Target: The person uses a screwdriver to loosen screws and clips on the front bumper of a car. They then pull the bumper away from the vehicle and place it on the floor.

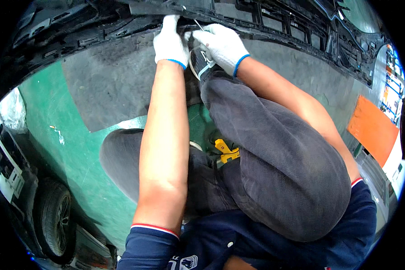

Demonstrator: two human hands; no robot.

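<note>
A long black plastic car part, looking like the inner side of a bumper (265, 22), spans the top of the view. My left hand (172, 45), in a white knit glove with a blue cuff, is closed at its lower edge; some fingers are hidden beneath. Just to the right, my right hand (222, 45), gloved alike, has its fingers pinched together around a thin metal rod (198, 24) that points up toward the part. Whatever handle the rod has is covered by the glove. My dark shoe (201, 60) rests right below the right hand.
A grey mat (108, 85) lies on the green floor (49, 103). Between my bent legs is a yellow object (227, 152). To the left stand a car wheel (54, 216) and clear plastic wrapping (11, 110). An orange panel (373, 130) is on the right.
</note>
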